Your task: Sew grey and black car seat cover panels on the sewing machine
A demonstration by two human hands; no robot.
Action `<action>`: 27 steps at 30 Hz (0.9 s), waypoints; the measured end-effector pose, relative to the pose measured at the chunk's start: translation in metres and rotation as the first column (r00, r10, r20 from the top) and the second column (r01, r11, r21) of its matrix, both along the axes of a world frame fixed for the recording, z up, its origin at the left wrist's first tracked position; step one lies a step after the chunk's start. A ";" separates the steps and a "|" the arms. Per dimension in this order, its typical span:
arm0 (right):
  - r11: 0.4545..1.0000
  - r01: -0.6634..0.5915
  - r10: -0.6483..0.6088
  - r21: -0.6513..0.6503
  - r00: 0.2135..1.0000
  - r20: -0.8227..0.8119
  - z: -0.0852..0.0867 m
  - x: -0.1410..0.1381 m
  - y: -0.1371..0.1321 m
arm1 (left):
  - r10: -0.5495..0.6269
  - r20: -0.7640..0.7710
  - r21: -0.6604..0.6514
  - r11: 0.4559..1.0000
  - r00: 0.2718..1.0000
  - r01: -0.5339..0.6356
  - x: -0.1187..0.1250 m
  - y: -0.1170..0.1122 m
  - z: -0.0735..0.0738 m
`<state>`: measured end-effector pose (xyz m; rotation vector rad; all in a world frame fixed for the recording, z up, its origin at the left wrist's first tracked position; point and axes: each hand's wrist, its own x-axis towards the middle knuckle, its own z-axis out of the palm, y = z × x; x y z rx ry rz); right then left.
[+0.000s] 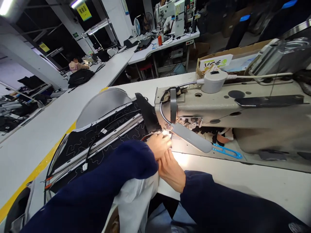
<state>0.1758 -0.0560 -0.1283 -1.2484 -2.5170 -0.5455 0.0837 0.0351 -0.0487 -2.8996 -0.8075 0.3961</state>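
Both hands are pressed close together under the head of a grey sewing machine (243,110), in the glare of its lamp (191,137). My left hand (159,144) is curled, fingers bent near the needle area, on the edge of black quilted fabric (102,139) with white trim strips. My right hand (171,171) lies right beside it, its fingers tucked under the left hand and hidden. What the fingers pinch is too bright to make out. Dark blue sleeves cover both arms.
Blue thread snips (227,151) lie on the machine bed to the right. A cardboard box (218,61) sits behind the machine. Long white tables (36,136) with a yellow edge stretch left, with other sewing machines (175,13) and a person (75,64) far back.
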 end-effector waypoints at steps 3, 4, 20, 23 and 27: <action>1.000 0.005 -0.005 0.005 1.000 0.005 0.001 0.003 0.000 | 0.221 -0.043 0.064 0.974 0.974 -0.218 0.010 0.005 -0.003; 1.000 0.013 -0.013 0.004 1.000 -0.007 0.001 0.004 0.001 | 0.263 -0.040 0.069 0.963 0.964 -0.260 0.010 0.006 -0.004; 0.999 0.035 -0.035 -0.017 0.998 -0.044 0.000 0.007 0.005 | 0.699 0.146 -0.446 0.678 0.700 -0.584 -0.001 0.020 -0.002; 0.998 0.056 -0.059 -0.038 0.997 -0.056 0.010 0.008 0.005 | 0.597 0.116 -0.164 0.799 0.794 -0.578 0.005 0.017 -0.006; 0.998 0.048 -0.050 -0.039 0.996 -0.070 0.013 0.009 0.006 | 0.599 0.171 -0.249 0.794 0.782 -0.554 0.000 0.020 -0.012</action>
